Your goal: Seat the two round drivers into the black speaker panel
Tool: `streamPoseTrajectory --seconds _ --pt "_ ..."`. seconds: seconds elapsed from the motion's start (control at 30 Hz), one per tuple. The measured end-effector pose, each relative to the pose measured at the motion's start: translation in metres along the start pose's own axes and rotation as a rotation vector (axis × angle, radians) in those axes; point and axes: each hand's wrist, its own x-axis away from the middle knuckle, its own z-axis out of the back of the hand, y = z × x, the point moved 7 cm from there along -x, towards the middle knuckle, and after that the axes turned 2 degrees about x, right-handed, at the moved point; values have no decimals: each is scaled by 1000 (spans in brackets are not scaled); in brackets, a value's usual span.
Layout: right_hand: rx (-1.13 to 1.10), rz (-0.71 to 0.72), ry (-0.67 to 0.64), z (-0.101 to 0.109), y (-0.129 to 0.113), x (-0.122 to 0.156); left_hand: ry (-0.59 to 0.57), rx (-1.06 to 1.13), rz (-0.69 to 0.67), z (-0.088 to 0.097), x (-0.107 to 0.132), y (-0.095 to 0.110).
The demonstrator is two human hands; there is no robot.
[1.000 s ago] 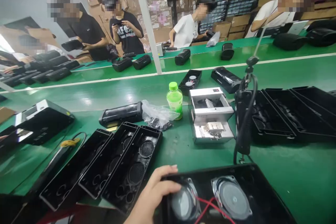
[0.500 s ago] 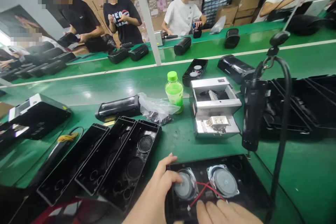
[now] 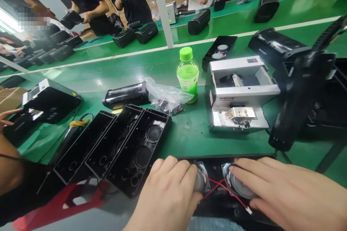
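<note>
Clock from view centre: black housing (image 3: 219, 207) at 5 o'clock. Left hand (image 3: 170, 191) at 6, palm down, knuckles bent, fingers close together over left speaker (image 3: 202, 179); tips hidden, can't tell if pinching. Right hand (image 3: 287, 187) at 4, palm down, fingers near straight and slightly spread, thumb apart, laid across right speaker (image 3: 240, 186). Red wires (image 3: 217, 184) cross between the two speakers inside the housing.

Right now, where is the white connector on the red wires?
In the head view, the white connector is low, right of centre, beside the right hand, just below the speaker under that hand.
</note>
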Motion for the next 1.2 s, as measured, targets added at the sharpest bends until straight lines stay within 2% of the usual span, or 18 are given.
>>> streamPoseTrajectory --seconds 0.1,0.2,0.43,0.6,0.77,0.87,1.2 --pt "-11 -14 -5 -7 -4 -5 -124 -35 3 -4 -12 1" --pt "-22 -19 -17 -12 -3 -7 -171 -18 -30 -9 -18 2" --pt "-39 -41 -30 -20 5 0 -84 106 -96 -10 -15 3" --pt "-36 -60 -35 -21 8 4 -83 162 -93 -7 -13 0" --pt "-25 -78 -22 -19 11 5 44 246 -110 8 -16 -4" --pt "-11 -88 -12 -15 13 5 61 273 -135 12 -20 -3" --pt "7 -104 2 -17 13 6 7 170 -115 -19 -21 9"
